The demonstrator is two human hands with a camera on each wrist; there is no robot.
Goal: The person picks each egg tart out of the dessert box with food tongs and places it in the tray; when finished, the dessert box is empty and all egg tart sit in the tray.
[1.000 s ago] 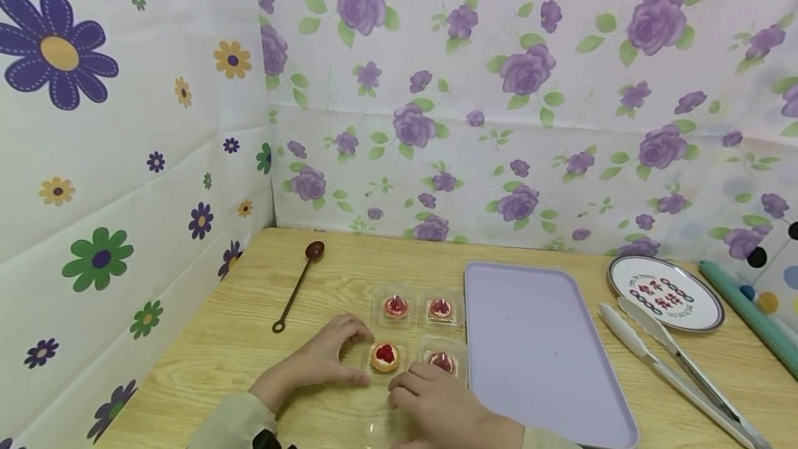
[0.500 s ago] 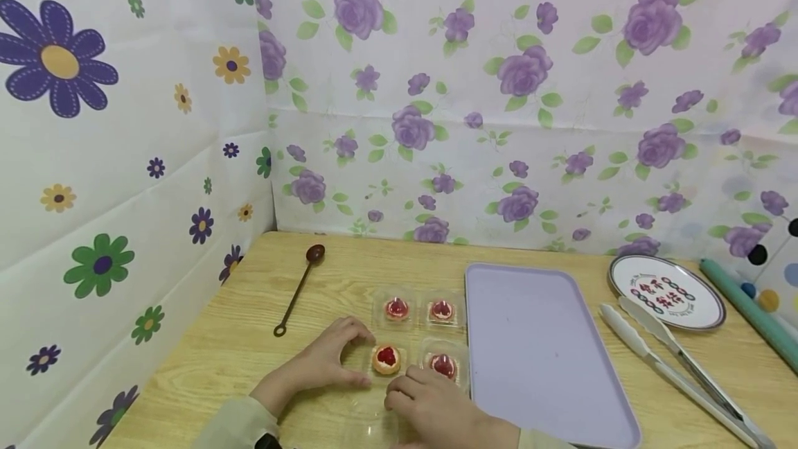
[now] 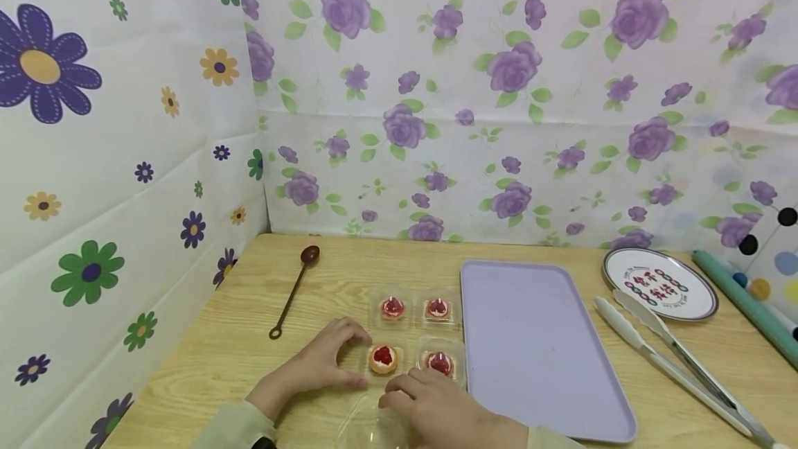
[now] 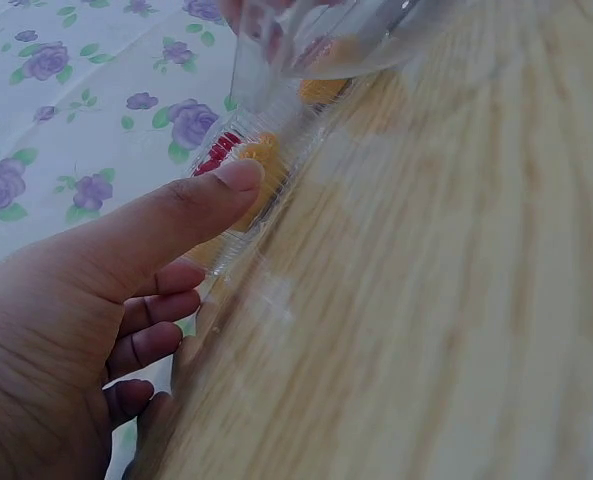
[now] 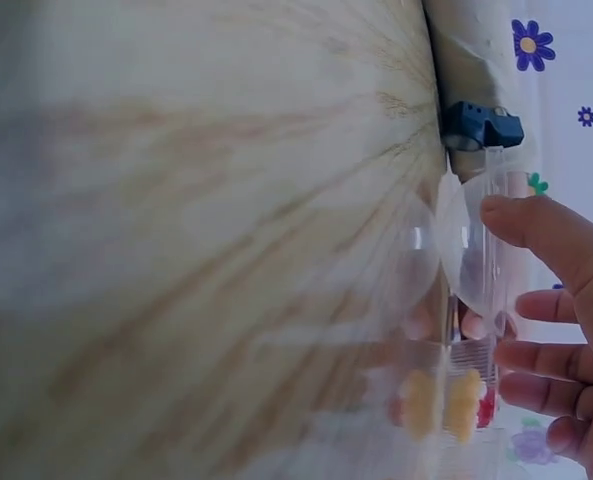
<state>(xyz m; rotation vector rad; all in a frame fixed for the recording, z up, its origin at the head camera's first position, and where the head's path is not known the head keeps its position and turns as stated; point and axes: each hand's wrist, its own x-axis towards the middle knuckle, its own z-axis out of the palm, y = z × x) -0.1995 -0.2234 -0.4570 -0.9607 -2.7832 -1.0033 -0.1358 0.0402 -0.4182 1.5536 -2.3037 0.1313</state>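
Note:
A small tart (image 3: 383,359) with red fruit and white cream sits on a clear plastic container base (image 3: 400,350), its top uncovered. My left hand (image 3: 321,360) holds the base at its left side, thumb toward the front and index finger toward the back. In the left wrist view the thumb overlaps the tart (image 4: 261,160). My right hand (image 3: 439,407) pinches a clear domed lid (image 3: 369,425) just in front of the tart. The right wrist view shows the lid (image 5: 473,240) tilted on edge between thumb and fingers.
Three lidded tarts stand close by: back left (image 3: 393,307), back right (image 3: 438,307) and right (image 3: 439,363). A lilac tray (image 3: 536,345) lies to their right. Farther right are metal tongs (image 3: 679,366) and a printed plate (image 3: 661,283). A brown spoon (image 3: 293,293) lies left.
My right hand has shifted slightly left, and the lid has tilted so its round dome shows more. My left hand and the tart have stayed in place. The head view has shifted slightly.

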